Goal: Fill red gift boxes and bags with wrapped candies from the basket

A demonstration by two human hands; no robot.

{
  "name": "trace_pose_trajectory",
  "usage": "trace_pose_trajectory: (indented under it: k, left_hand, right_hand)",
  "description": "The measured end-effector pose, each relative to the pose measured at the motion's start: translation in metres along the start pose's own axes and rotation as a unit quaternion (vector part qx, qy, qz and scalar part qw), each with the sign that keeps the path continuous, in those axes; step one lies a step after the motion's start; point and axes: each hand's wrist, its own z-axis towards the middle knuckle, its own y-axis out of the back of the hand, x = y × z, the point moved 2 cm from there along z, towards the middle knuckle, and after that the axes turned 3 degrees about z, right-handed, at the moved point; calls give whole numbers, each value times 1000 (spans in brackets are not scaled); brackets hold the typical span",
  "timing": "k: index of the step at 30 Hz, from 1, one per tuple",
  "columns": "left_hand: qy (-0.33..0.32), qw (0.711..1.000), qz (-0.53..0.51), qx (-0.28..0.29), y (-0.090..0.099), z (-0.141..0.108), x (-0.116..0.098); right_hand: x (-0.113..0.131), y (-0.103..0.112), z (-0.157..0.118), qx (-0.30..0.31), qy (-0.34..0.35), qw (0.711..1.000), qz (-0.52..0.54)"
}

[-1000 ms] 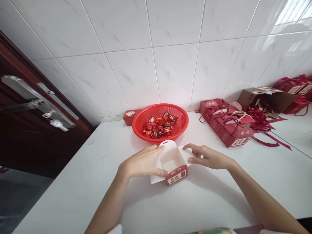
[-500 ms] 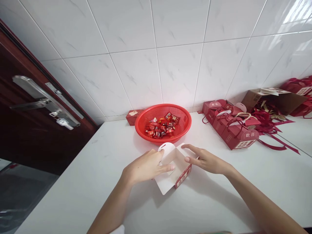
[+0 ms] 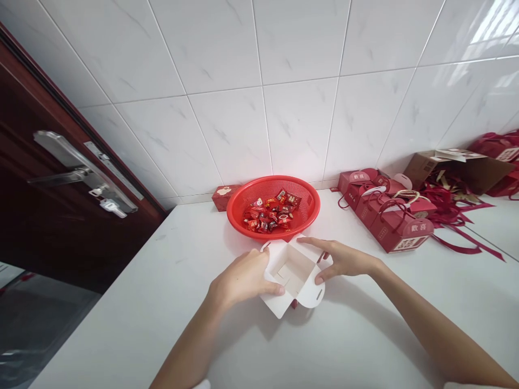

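A small paper gift box point(image 3: 292, 268), white inside and red outside, stands on the white table with its top flaps folded outward. Its inside is bare. My left hand point(image 3: 246, 276) grips the left side, thumb over the lower left flap and fingers at the slotted upper flap. On the right, my right hand point(image 3: 338, 259) holds the box between thumb and fingers, the index finger along the back flap and the thumb on the rounded slotted flap. Just behind the box sits a red plastic basket point(image 3: 272, 183) with several wrapped candies point(image 3: 270, 216) in it.
Several finished-looking red gift boxes point(image 3: 383, 219) with cord handles stand at the right. Beyond them are a brown carton point(image 3: 421, 162) and dark red ribbons point(image 3: 458, 216). A small red box point(image 3: 224, 198) stands behind the basket. A door with a metal handle point(image 3: 77, 173) is at the left.
The near right rounded flap has been folded outward, and my right thumb now lies on it. The box opening shows wider. My left hand keeps its hold.
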Motion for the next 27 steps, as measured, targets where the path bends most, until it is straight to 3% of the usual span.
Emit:
trace_pose_trajectory:
  k: [5,9,16,21,24,26,27]
  left_hand:
    - [8,998,58,6,9,-2,4]
    - [-22,999,45,0,15,-5,4]
    - [-76,992,16,-98,34,0,16]
    - [-112,981,-17,-158,59,52,35]
    - [-70,991,71,-91,68,97,40]
    - [-34,987,158,-12,67,124,40]
    - [-25,985,169,-8,66,135,39]
  right_hand:
    - [7,7,3,-12,2,998,-55]
    - [16,19,-1,-39,53,995,-76]
    - [22,51,13,-152,90,984,-28]
    - [14,64,66,-237,135,960,62]
    - [8,60,105,-246,133,950,142]
    - [4,55,126,-242,120,947,171]
    - [2,53,133,-238,116,948,174]
